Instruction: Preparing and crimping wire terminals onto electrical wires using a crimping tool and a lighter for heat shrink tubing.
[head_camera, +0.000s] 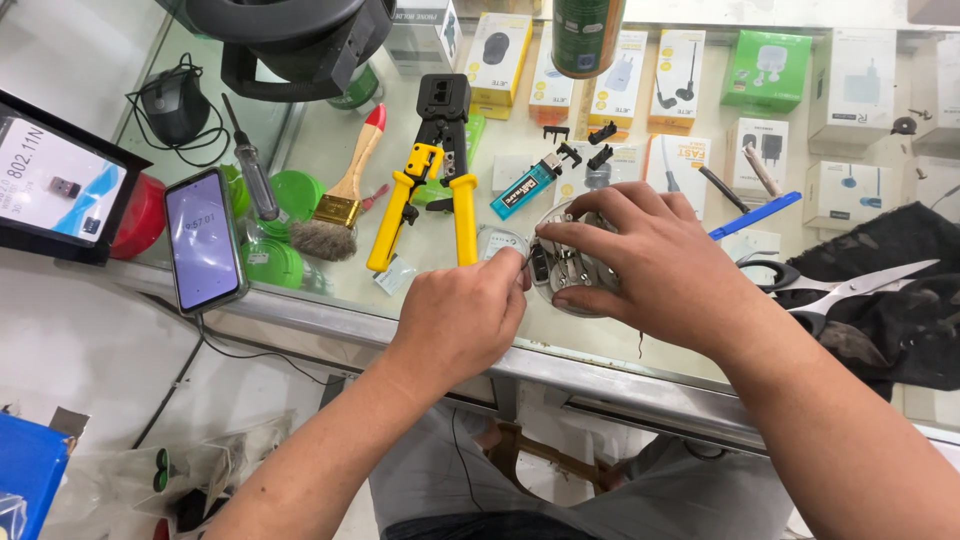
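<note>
We're looking down at a glass counter top (330, 150), and both hands meet over a small round clear plastic dish (572, 268) full of little metal and clear connector parts, sitting near the counter's front edge. The right hand (650, 262) is spread, fingers arched over the dish's rim, which looks like a way to keep it from sliding. The left hand (462, 318) is curled, thumb and forefinger pinched at the dish's left edge (what they pinch is too small for us to tell). The dish is round and lies flat, mouth up, so it has no real long axis. Just left lies a yellow-handled crimping tool (437, 170), handles toward us, head pointing away, with a wooden-handled paintbrush (343, 190) beside it.
</note>
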